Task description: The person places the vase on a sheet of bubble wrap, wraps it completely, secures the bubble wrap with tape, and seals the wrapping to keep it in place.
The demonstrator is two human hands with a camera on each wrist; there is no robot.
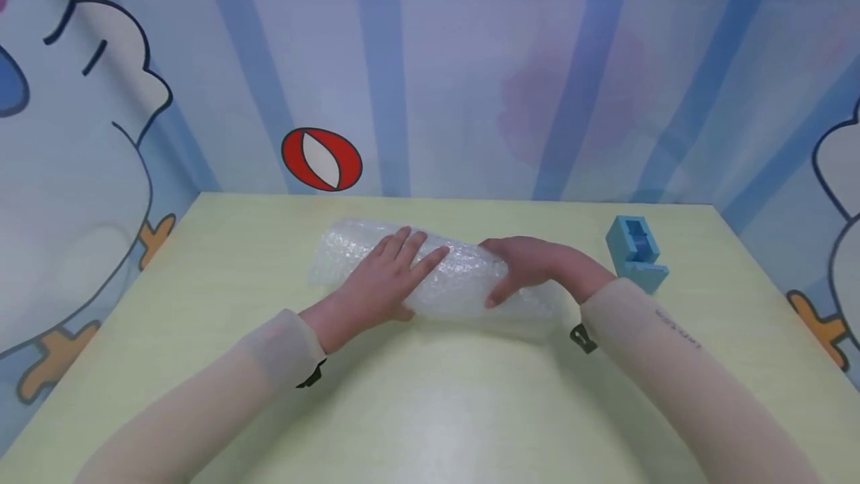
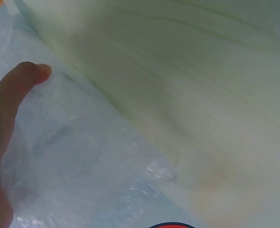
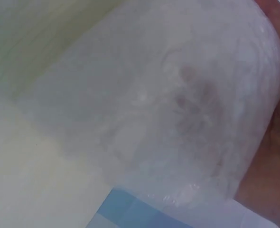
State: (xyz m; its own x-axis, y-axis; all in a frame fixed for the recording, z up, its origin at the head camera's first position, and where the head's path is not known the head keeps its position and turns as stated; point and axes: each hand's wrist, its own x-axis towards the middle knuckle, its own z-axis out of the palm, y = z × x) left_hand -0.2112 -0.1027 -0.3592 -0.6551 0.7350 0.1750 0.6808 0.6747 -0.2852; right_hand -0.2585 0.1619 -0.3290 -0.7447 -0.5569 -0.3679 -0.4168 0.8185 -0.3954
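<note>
Resting straight, spread left fingers (image 1: pixel 411 248) on the bubble-wrap roll (image 1: pixel 457 282), gripping toward its right end with curved right fingers (image 1: pixel 496 246).

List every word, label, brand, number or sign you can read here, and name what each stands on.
No text is legible.
Right sleeve: a short line of dark, letter-like marks along the forearm in the head view, too small and blurred to read.
Bubble wrap: no lettering visible.
Blue object on the table: no lettering visible.
</note>
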